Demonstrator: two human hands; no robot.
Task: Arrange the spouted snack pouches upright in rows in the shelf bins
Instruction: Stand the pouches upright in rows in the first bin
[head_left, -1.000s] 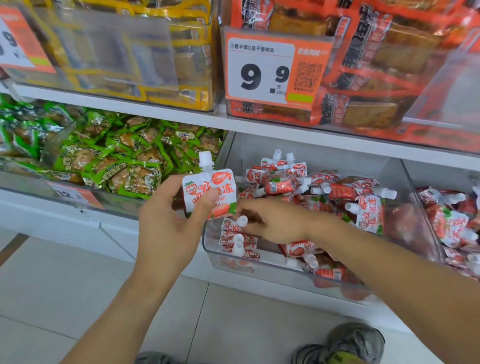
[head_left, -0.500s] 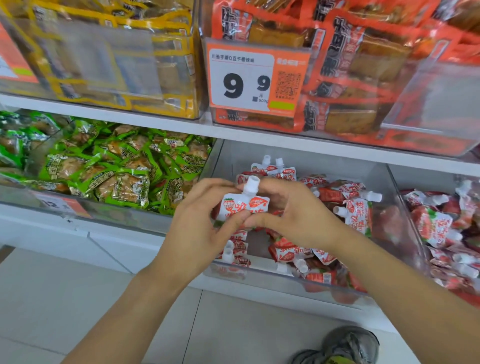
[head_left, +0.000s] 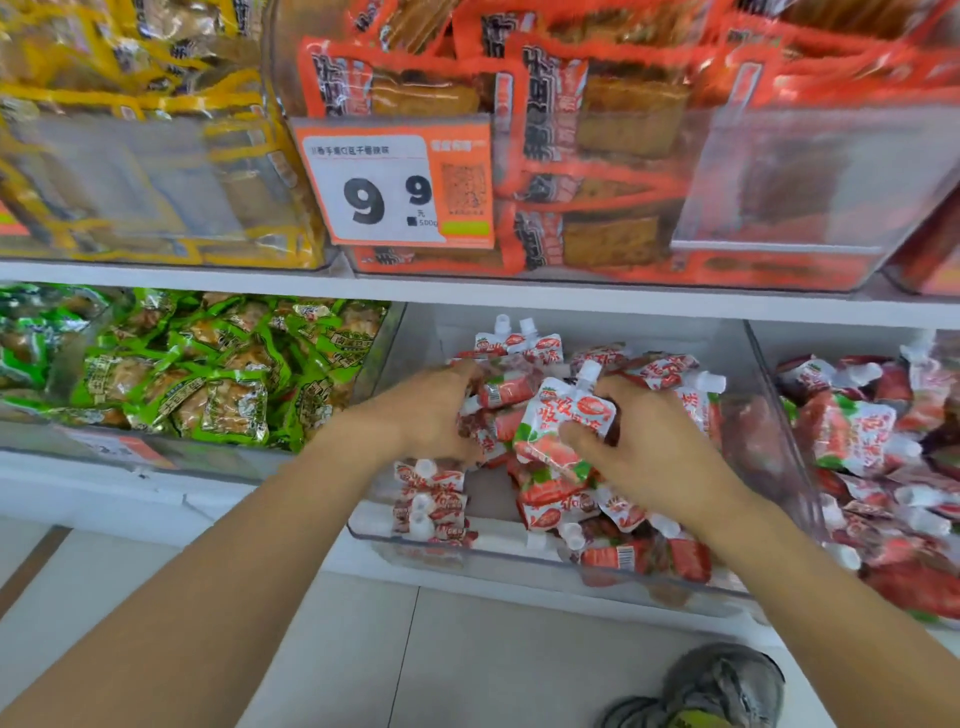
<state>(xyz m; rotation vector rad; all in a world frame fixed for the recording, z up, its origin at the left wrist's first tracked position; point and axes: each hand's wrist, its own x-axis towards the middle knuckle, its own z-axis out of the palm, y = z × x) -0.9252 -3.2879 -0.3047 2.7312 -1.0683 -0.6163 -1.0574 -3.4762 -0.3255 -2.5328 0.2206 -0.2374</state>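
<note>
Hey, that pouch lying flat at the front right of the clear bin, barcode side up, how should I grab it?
Pinch the barcode pouch across its flat body from above, a judgement: its cap points left toward the bin's front wall, leaving the top face exposed.

Red and white spouted pouches (head_left: 566, 426) with white caps and strawberry pictures fill a clear bin (head_left: 519, 558). Beside it lie bright green packets (head_left: 208, 374). Above sit yellow packets (head_left: 130, 104), orange-red packets (head_left: 597, 130) and an orange and white price tag (head_left: 395, 182) with black numerals.
</note>
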